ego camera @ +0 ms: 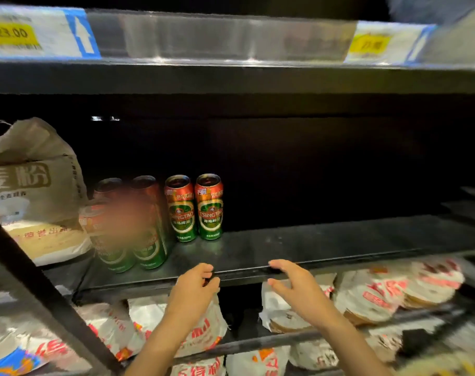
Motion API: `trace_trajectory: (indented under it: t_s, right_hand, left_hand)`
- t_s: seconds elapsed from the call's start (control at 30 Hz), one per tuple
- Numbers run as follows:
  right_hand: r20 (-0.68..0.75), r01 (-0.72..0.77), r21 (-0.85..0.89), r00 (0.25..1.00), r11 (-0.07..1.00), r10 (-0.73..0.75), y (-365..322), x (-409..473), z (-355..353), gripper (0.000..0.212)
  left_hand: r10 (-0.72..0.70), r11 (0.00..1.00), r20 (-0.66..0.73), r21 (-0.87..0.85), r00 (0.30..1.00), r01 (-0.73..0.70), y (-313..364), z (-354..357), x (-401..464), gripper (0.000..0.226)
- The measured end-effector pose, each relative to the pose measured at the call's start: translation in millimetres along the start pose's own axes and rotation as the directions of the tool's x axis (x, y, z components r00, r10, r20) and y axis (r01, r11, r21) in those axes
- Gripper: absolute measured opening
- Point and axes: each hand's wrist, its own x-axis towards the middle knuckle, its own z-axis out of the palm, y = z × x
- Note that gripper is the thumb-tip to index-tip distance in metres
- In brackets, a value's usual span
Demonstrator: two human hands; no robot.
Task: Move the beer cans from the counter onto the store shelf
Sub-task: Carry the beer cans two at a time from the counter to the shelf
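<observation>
While both of my hands hover at the front lip of the dark metal store shelf (pixel 326 240), neither has hold of anything: my left hand (pixel 194 284) has loosely curled fingers, and my right hand (pixel 296 283) is spread open, thumb apart from fingers. Green-and-red aluminium beer cans (pixel 194 207) stand upright on that shelf's left part, two sharp at the back, more blurred ones just left and forward. A tan paper flour sack (pixel 33 185) sits left of them; white printed packets (pixel 388 289) fill the rack below.
</observation>
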Motion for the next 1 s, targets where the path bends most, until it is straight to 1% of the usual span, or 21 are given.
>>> trace_trajectory:
  t_s: [0.1, 0.17, 0.2, 0.3, 0.37, 0.4, 0.47, 0.5, 0.57, 0.63, 0.7, 0.8, 0.9, 1.0]
  right_hand:
    - [-0.064, -0.137, 0.045, 0.988, 0.990, 0.139, 20.4, -76.0, -13.3, 0.039]
    - [-0.143, -0.250, 0.085, 0.955, 0.965, 0.260, 33.8, -131.8, -19.5, 0.039]
    - [-0.184, -0.315, 0.104, 0.926, 0.943, 0.330, 39.4, -162.4, -22.6, 0.038]
    - [-0.298, -0.499, 0.175, 0.795, 0.849, 0.529, 53.7, -259.3, -27.9, 0.036]
    - [-0.386, -0.574, 0.227, 0.688, 0.786, 0.614, 60.4, -326.0, -27.3, 0.036]
    - [-0.420, -0.603, 0.257, 0.634, 0.755, 0.650, 62.6, -354.3, -25.5, 0.036]
    - [-0.485, -0.653, 0.335, 0.499, 0.679, 0.719, 63.2, -419.5, -18.9, 0.035]
    - [-0.507, -0.663, 0.372, 0.442, 0.650, 0.740, 62.7, -447.9, -14.5, 0.034]
    - [-0.545, -0.669, 0.451, 0.317, 0.590, 0.776, 57.7, -510.0, -3.3, 0.031]
    - [-0.557, -0.667, 0.518, 0.212, 0.535, 0.803, 51.6, -566.3, 8.9, 0.028]
    - [-0.550, -0.659, 0.583, 0.110, 0.475, 0.828, 42.7, -622.5, 20.9, 0.025]
    - [-0.530, -0.626, 0.673, -0.037, 0.393, 0.847, 22.3, -710.2, 37.7, 0.023]
    - [-0.476, -0.563, 0.772, -0.205, 0.294, 0.855, -3.4, -798.6, 52.7, 0.019]
    - [-0.441, -0.504, 0.830, -0.333, 0.237, 0.833, -20.2, -883.1, 72.9, 0.020]
  left_hand:
    - [0.120, 0.991, 0.116, 0.036, 0.986, -0.125, 12.0, 21.5, -31.6, 0.031]
    - [0.233, 0.967, 0.208, 0.054, 0.950, -0.249, 26.2, 46.2, -54.4, 0.031]
    - [0.280, 0.951, 0.269, 0.052, 0.921, -0.305, 35.8, 61.0, -68.1, 0.031]
    - [0.377, 0.902, 0.472, 0.008, 0.797, -0.432, 68.9, 106.4, -121.0, 0.031]
    - [0.420, 0.873, 0.598, -0.061, 0.682, -0.484, 90.4, 136.9, -164.1, 0.030]
    - [0.438, 0.854, 0.644, -0.080, 0.628, -0.514, 99.4, 148.9, -185.1, 0.028]
    - [0.485, 0.796, 0.711, -0.117, 0.509, -0.594, 115.6, 173.7, -235.2, 0.022]
    - [0.507, 0.769, 0.731, -0.145, 0.457, -0.622, 120.8, 183.4, -258.4, 0.022]
    - [0.545, 0.708, 0.772, -0.216, 0.327, -0.672, 129.5, 201.3, -313.2, 0.030]
    - [0.574, 0.649, 0.793, -0.290, 0.203, -0.703, 135.1, 213.8, -366.2, 0.034]
    - [0.588, 0.606, 0.803, -0.359, 0.096, -0.709, 137.8, 225.2, -421.7, 0.033]
    - [0.587, 0.580, 0.809, -0.439, -0.022, -0.686, 138.6, 240.1, -511.3, 0.030]
    - [0.563, 0.584, 0.813, -0.520, -0.149, -0.623, 135.9, 249.9, -606.6, 0.028]
    - [0.516, 0.611, 0.821, -0.553, -0.246, -0.567, 129.7, 260.4, -695.4, 0.024]
